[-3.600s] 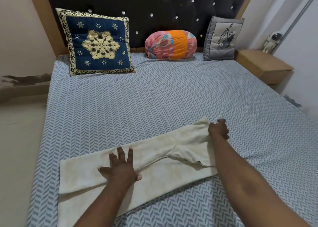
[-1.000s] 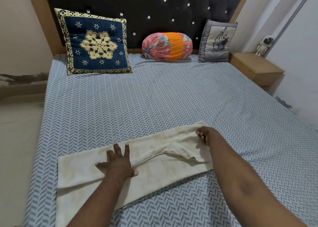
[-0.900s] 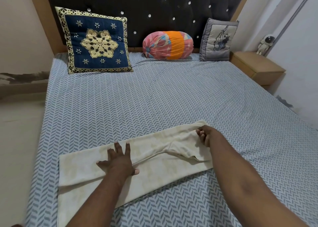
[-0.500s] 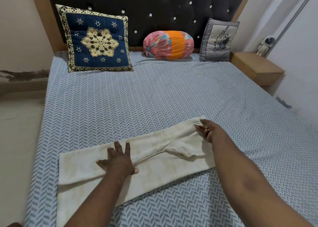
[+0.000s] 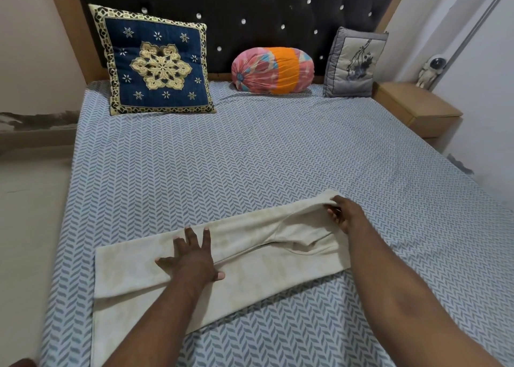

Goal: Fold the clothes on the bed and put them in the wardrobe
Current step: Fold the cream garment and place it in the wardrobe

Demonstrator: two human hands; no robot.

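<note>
Now the big bed point(image 5: 250, 158) with its zigzag sheet holds just one thing to fold, the cream trousers point(image 5: 250, 255). They lie flat across the near part of the bed, one leg on top of the other. The left hand point(image 5: 192, 258) lies flat and open on the middle of the trousers, just as it did a moment ago, and pins them down. The right hand point(image 5: 345, 213) is what has changed. A few seconds ago it was pressing on the waist end. Now its fingers pinch the top corner of that end and lift it a little. I think the waist end is about to be folded over. No wardrobe is in view.
</note>
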